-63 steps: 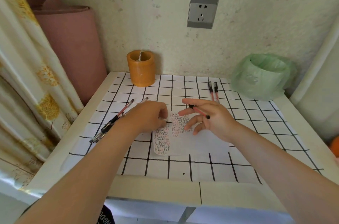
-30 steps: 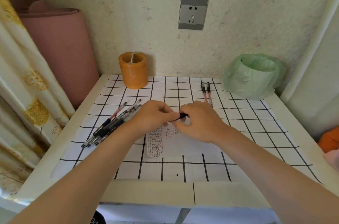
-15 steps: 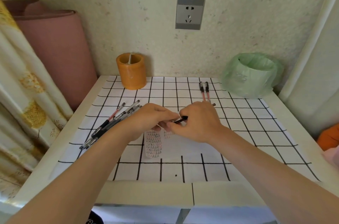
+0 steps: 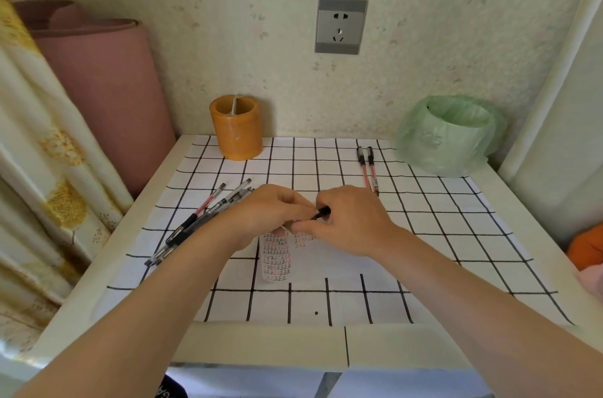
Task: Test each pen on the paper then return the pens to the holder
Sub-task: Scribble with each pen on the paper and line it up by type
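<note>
Both hands meet just above the far edge of the paper point(image 4: 277, 259), which lies on a checked cloth point(image 4: 440, 234) covering the table point(image 4: 261, 345). The left hand point(image 4: 269, 215) has its fingers curled in, fingertips pinching one end of a pen point(image 4: 322, 211). The right hand point(image 4: 354, 223) pinches the same pen between thumb and forefinger, so that only a short black stretch of it shows between the two hands. Whether the pen's tip touches the paper cannot be told, since the hands cover it. The paper's left part carries columns of small red and black marks. Left of the paper, a loose bundle of pens point(image 4: 195, 224) lies slantwise on the cloth, partly under the left forearm. Beyond the paper and to its right, two pens point(image 4: 368, 169) lie side by side, touching. The orange holder point(image 4: 236, 133) stands upright beyond the paper to the left, against the wall, and a bin lined with a green bag point(image 4: 447, 136) stands beyond it to the right.
</note>
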